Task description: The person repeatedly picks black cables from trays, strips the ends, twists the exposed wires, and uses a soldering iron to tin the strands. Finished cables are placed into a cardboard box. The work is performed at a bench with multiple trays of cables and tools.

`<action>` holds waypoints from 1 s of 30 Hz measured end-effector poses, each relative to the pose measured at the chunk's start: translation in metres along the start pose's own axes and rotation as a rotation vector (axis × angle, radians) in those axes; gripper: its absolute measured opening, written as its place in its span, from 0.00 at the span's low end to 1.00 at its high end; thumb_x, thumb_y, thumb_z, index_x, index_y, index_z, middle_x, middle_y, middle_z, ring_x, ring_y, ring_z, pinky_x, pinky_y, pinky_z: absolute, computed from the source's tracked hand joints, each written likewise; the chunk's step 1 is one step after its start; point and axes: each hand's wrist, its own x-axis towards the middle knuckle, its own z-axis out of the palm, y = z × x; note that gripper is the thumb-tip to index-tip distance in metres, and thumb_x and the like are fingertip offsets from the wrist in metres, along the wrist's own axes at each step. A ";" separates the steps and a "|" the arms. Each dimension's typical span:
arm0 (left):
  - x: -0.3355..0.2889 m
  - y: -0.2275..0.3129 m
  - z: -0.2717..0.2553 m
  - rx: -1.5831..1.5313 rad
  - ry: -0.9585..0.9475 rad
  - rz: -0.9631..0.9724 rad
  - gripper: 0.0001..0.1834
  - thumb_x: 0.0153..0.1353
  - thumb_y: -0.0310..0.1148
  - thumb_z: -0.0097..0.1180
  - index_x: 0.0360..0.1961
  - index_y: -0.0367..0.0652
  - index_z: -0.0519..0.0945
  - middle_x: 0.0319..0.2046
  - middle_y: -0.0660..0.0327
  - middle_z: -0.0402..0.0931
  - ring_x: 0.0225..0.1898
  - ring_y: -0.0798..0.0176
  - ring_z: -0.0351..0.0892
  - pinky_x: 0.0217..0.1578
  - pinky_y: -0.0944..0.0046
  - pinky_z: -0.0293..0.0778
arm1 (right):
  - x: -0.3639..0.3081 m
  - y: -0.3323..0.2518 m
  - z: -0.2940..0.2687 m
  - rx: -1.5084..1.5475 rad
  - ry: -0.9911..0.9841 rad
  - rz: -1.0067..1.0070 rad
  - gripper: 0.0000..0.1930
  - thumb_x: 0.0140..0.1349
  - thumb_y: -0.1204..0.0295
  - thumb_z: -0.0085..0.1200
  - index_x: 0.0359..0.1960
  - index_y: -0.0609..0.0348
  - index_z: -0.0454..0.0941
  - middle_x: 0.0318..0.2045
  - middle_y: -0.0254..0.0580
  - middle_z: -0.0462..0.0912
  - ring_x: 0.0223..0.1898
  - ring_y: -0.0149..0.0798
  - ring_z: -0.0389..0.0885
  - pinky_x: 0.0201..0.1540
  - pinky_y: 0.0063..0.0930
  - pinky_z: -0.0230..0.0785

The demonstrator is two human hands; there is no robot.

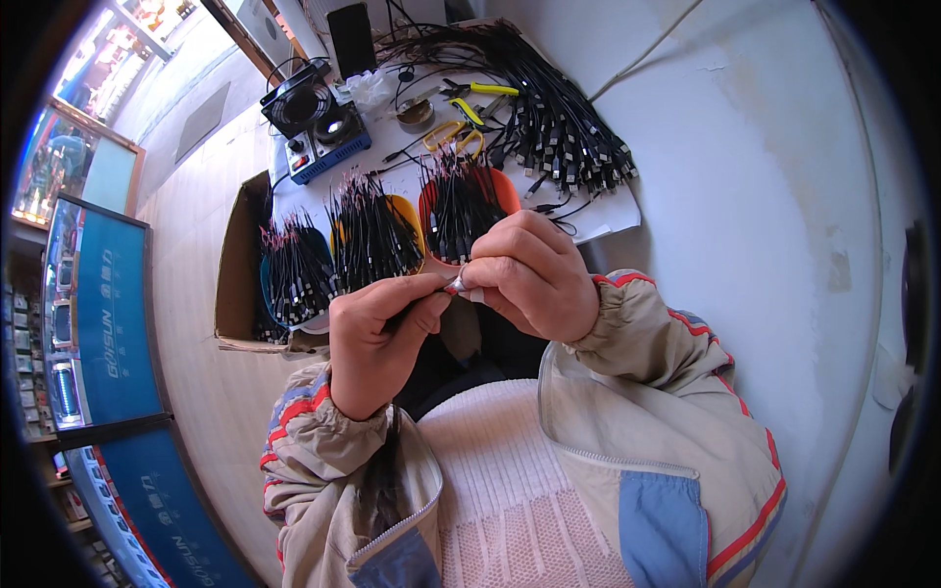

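Observation:
In front of my chest both hands are raised and their fingertips meet. My left hand point(377, 328) is closed in a pinch on a thin cable whose red wire end point(452, 289) shows at the fingertips; most of the cable is hidden. My right hand point(534, 274) pinches at the same spot, where a small silvery bit point(459, 281) shows; what it is I cannot make out. Just beyond the hands, bunches of short black USB cables with reddish wire ends stand in an orange-red container point(506, 192), a yellow container point(404, 211) and a blue container point(268, 284).
A cardboard box point(238, 265) stands left of the containers. Behind them are a blue-cased device point(338, 152), a black fan point(299, 103), a round tin point(416, 117), yellow-handled scissors point(443, 135) and yellow-handled pliers point(492, 89). A large cable bundle point(564, 122) lies back right, beside the wall point(765, 196).

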 end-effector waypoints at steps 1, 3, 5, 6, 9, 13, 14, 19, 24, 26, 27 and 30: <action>0.002 0.000 0.002 -0.010 0.010 -0.005 0.07 0.58 0.19 0.58 0.38 0.31 0.82 0.23 0.58 0.80 0.22 0.72 0.76 0.25 0.74 0.73 | -0.001 0.002 0.000 -0.024 0.007 0.007 0.13 0.46 0.75 0.64 0.34 0.58 0.76 0.35 0.37 0.76 0.35 0.39 0.76 0.37 0.29 0.71; 0.008 0.001 0.003 -0.010 -0.016 -0.041 0.07 0.58 0.19 0.58 0.38 0.31 0.82 0.23 0.59 0.79 0.23 0.73 0.76 0.25 0.74 0.73 | -0.001 0.009 -0.001 -0.014 0.004 0.003 0.13 0.46 0.74 0.63 0.35 0.58 0.76 0.35 0.36 0.76 0.36 0.39 0.76 0.37 0.29 0.71; 0.013 0.001 0.004 -0.040 -0.039 -0.079 0.07 0.58 0.19 0.58 0.38 0.30 0.82 0.23 0.60 0.79 0.23 0.74 0.76 0.26 0.74 0.72 | -0.002 0.016 -0.003 0.004 -0.010 -0.009 0.13 0.46 0.73 0.63 0.35 0.57 0.76 0.35 0.36 0.76 0.36 0.38 0.76 0.37 0.28 0.70; 0.017 0.000 0.005 -0.071 -0.050 -0.095 0.07 0.59 0.19 0.58 0.38 0.30 0.82 0.23 0.60 0.79 0.23 0.74 0.76 0.26 0.75 0.72 | -0.003 0.020 -0.005 0.014 -0.022 -0.019 0.13 0.47 0.73 0.63 0.36 0.57 0.76 0.35 0.36 0.76 0.36 0.38 0.76 0.37 0.28 0.70; 0.025 -0.002 0.008 -0.077 -0.065 -0.121 0.06 0.60 0.19 0.57 0.37 0.29 0.82 0.23 0.61 0.79 0.23 0.75 0.75 0.26 0.75 0.72 | -0.005 0.030 -0.008 0.022 -0.028 -0.033 0.13 0.48 0.73 0.62 0.36 0.57 0.76 0.35 0.36 0.76 0.36 0.38 0.75 0.38 0.28 0.69; 0.036 -0.006 0.013 -0.072 -0.074 -0.166 0.05 0.60 0.20 0.57 0.36 0.29 0.81 0.22 0.62 0.78 0.24 0.76 0.75 0.26 0.76 0.71 | -0.011 0.041 -0.011 0.022 -0.041 0.017 0.13 0.47 0.74 0.62 0.36 0.57 0.76 0.36 0.36 0.76 0.37 0.38 0.75 0.38 0.29 0.69; 0.040 -0.007 0.016 -0.085 -0.079 -0.175 0.05 0.60 0.20 0.57 0.36 0.29 0.81 0.22 0.62 0.79 0.24 0.75 0.75 0.26 0.75 0.71 | -0.012 0.045 -0.011 0.025 -0.039 0.024 0.13 0.47 0.74 0.62 0.36 0.57 0.75 0.36 0.36 0.76 0.37 0.38 0.75 0.38 0.29 0.69; 0.059 -0.010 0.032 0.347 0.013 0.087 0.04 0.57 0.19 0.58 0.34 0.31 0.81 0.23 0.56 0.79 0.22 0.66 0.78 0.25 0.71 0.71 | -0.016 0.060 -0.008 0.126 -0.025 0.223 0.13 0.48 0.78 0.60 0.37 0.59 0.74 0.33 0.38 0.74 0.36 0.41 0.74 0.38 0.32 0.69; 0.082 -0.010 0.037 0.677 -0.044 0.316 0.08 0.53 0.20 0.60 0.36 0.33 0.79 0.24 0.52 0.76 0.24 0.52 0.77 0.24 0.61 0.72 | -0.027 0.073 0.000 0.695 -0.002 0.772 0.09 0.67 0.69 0.53 0.38 0.63 0.72 0.32 0.33 0.70 0.31 0.23 0.66 0.35 0.18 0.62; 0.098 -0.012 0.030 0.695 -0.005 0.333 0.08 0.54 0.21 0.60 0.37 0.34 0.78 0.25 0.52 0.76 0.24 0.52 0.78 0.25 0.61 0.73 | -0.033 0.088 0.004 0.779 0.077 0.933 0.08 0.67 0.70 0.54 0.40 0.62 0.72 0.32 0.28 0.72 0.30 0.18 0.66 0.34 0.13 0.62; 0.107 -0.014 0.025 0.679 0.007 0.351 0.09 0.54 0.21 0.60 0.37 0.34 0.78 0.25 0.52 0.76 0.24 0.52 0.78 0.25 0.61 0.73 | -0.037 0.097 0.005 0.826 0.130 0.984 0.08 0.67 0.70 0.54 0.40 0.62 0.72 0.32 0.26 0.73 0.29 0.17 0.66 0.34 0.12 0.61; 0.136 -0.027 0.014 0.631 0.060 0.109 0.05 0.57 0.23 0.58 0.35 0.35 0.76 0.26 0.51 0.78 0.26 0.52 0.80 0.29 0.62 0.73 | -0.049 0.121 0.012 0.659 0.135 0.955 0.09 0.64 0.70 0.56 0.38 0.63 0.74 0.31 0.29 0.74 0.26 0.18 0.66 0.30 0.14 0.61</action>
